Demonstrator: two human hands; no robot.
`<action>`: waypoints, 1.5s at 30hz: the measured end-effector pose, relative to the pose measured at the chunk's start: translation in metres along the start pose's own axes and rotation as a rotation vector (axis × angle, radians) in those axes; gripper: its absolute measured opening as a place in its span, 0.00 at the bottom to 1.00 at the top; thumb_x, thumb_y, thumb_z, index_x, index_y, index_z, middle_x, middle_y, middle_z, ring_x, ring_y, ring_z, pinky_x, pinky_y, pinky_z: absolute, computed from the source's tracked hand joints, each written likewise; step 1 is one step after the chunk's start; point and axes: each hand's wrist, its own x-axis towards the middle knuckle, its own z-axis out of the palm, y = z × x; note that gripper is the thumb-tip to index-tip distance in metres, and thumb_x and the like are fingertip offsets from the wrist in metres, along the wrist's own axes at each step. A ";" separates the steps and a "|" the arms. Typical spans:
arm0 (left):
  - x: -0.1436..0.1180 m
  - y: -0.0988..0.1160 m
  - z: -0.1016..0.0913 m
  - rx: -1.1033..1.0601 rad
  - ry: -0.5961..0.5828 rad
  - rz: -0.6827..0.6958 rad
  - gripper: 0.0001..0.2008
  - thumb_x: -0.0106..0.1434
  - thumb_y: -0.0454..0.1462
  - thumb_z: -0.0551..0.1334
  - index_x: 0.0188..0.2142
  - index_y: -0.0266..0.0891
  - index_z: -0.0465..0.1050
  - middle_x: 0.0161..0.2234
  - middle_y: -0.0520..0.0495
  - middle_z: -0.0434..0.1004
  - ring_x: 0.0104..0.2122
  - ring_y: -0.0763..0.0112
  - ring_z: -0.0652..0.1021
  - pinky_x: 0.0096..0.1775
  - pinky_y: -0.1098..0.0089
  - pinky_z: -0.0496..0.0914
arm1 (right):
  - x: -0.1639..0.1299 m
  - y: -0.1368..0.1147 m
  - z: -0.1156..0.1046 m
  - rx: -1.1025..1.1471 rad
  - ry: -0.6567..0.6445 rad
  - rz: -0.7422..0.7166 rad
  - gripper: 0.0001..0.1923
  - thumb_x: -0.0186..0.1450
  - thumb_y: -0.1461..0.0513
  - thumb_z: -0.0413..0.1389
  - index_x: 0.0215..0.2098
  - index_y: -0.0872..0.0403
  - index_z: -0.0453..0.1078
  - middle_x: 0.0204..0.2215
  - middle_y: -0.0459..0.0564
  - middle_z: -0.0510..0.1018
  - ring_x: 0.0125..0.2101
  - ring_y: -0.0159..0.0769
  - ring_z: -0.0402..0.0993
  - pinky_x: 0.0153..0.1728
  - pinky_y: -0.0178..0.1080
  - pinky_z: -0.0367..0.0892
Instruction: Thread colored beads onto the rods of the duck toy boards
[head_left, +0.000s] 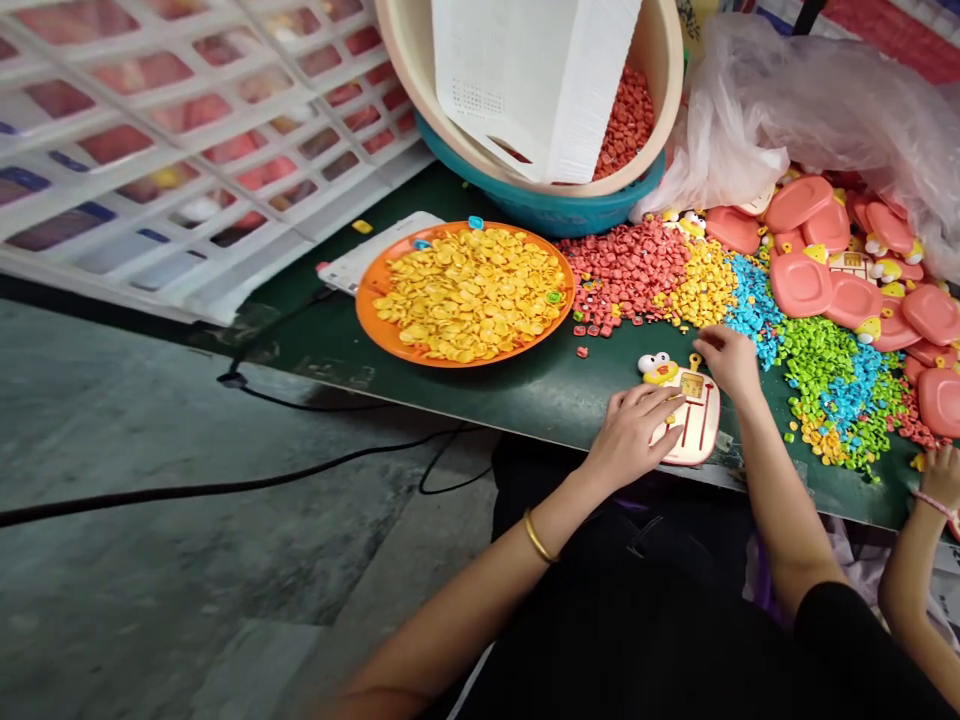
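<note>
A cream toy board (701, 415) with slots, a small printed panel and a pink rim lies at the table's front edge. Its yellow duck head (660, 368) with big white eyes points away from me. My left hand (636, 430) rests over the board's left side, fingers stretched out and apart. A tiny yellow piece (670, 420) shows between thumb and fingers. Just beyond the board's right side is my right hand (729, 362), fingers curled together beside the heap of small yellow pieces (701, 288). Whatever its fingertips hold is hidden.
An orange plate (367, 318) carries yellow pieces. Red (630, 262), blue (754, 300) and green (817, 350) heaps lie near pink toy bodies (802, 285). Behind stand stacked basins (540, 205) and white crates (172, 130). Another person's hand (941, 475) is at far right.
</note>
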 end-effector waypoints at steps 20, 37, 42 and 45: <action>0.001 -0.004 0.003 -0.126 0.076 0.049 0.17 0.65 0.42 0.62 0.52 0.41 0.70 0.45 0.43 0.73 0.51 0.56 0.74 0.62 0.48 0.64 | -0.026 -0.002 0.007 -0.084 -0.006 -0.328 0.17 0.70 0.65 0.47 0.49 0.51 0.76 0.43 0.55 0.78 0.46 0.43 0.73 0.51 0.46 0.70; 0.002 0.001 -0.004 -0.014 -0.046 0.084 0.20 0.69 0.40 0.57 0.59 0.48 0.71 0.57 0.43 0.72 0.60 0.56 0.69 0.63 0.49 0.59 | 0.005 0.006 0.013 -0.204 -0.120 -0.245 0.07 0.64 0.60 0.59 0.36 0.50 0.80 0.32 0.52 0.80 0.40 0.44 0.73 0.46 0.46 0.68; 0.002 0.001 -0.002 0.000 -0.025 0.066 0.20 0.68 0.41 0.57 0.59 0.45 0.71 0.55 0.40 0.70 0.56 0.53 0.69 0.58 0.52 0.65 | 0.008 -0.009 0.022 -0.273 -0.098 -0.168 0.06 0.62 0.63 0.59 0.33 0.51 0.80 0.32 0.52 0.79 0.38 0.43 0.74 0.42 0.43 0.68; 0.000 0.000 -0.001 -0.011 -0.009 0.045 0.21 0.67 0.42 0.58 0.58 0.43 0.70 0.54 0.39 0.69 0.55 0.53 0.69 0.58 0.52 0.65 | -0.015 -0.006 0.006 -0.140 0.028 -0.186 0.08 0.65 0.61 0.57 0.37 0.52 0.79 0.35 0.53 0.80 0.39 0.42 0.75 0.42 0.42 0.70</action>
